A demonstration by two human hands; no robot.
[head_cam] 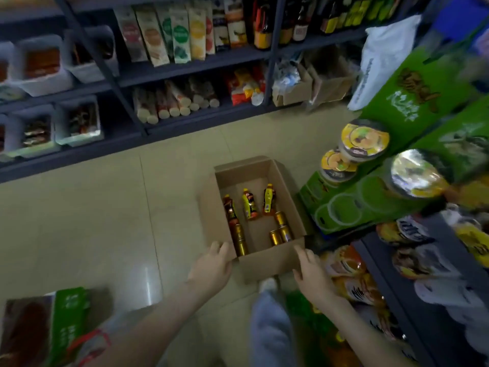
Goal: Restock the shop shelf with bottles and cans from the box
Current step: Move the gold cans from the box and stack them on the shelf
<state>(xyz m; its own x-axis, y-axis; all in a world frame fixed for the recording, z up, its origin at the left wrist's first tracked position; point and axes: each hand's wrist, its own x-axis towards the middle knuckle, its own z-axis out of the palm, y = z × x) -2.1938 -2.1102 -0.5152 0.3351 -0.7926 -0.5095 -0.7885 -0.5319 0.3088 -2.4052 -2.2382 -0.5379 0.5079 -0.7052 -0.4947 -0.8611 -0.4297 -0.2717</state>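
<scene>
An open cardboard box (267, 263) stands on the tiled floor in the aisle. Inside lie three bottles with yellow labels (249, 205) and several gold cans (280, 231), one can lying near the box's left wall (240, 239). My left hand (213, 266) rests against the box's near left corner with its fingers relaxed. My right hand (311, 271) touches the near right corner, fingers straight. Neither hand holds a bottle or can.
A dark shelf unit (185, 72) with cartons, noodle packs and bins runs along the far side. To the right, a shelf (375, 255) carries instant noodle bowls and green cartons (412, 102). My leg and shoe (268, 287) are beside the box. A green package (53, 327) sits bottom left.
</scene>
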